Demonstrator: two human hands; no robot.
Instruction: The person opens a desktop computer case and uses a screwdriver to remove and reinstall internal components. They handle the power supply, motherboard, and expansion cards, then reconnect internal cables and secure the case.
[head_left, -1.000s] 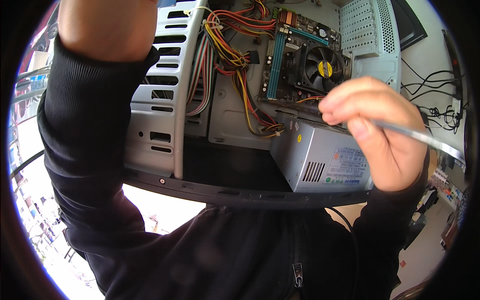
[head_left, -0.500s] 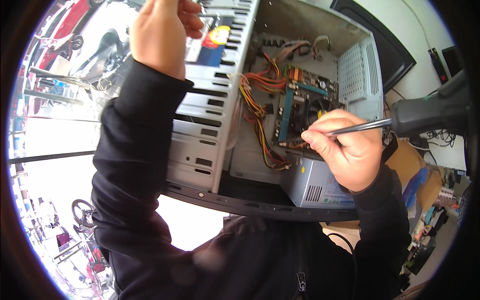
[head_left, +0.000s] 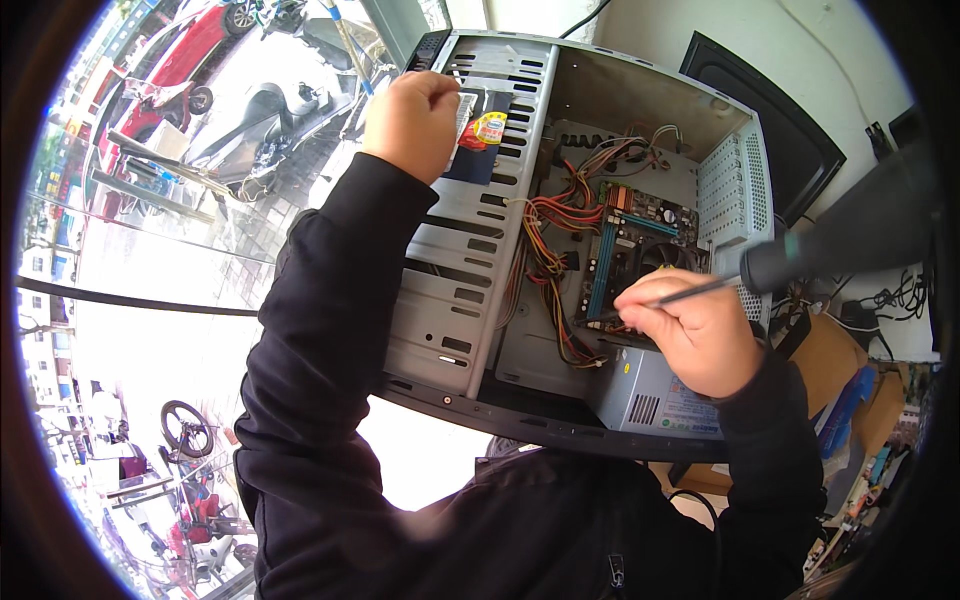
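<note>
Screwdriver (head_left: pixel 800 262), shaft pinched in the right hand (head_left: pixel 700 335), tip reaching toward the motherboard (head_left: pixel 630 255); left hand (head_left: pixel 415 120), clenched at 11 o'clock, steadies the computer case (head_left: pixel 460 290).

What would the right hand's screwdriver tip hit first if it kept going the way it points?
Probably the green motherboard. The right hand aims the thin metal screwdriver shaft leftward toward the blue memory slots, with the red and yellow cable bundle beyond. Depth is unclear.

My one head view looks steeply down, close over the open computer case (head_left: pixel 600 250), which fills twelve to three o'clock.
</note>
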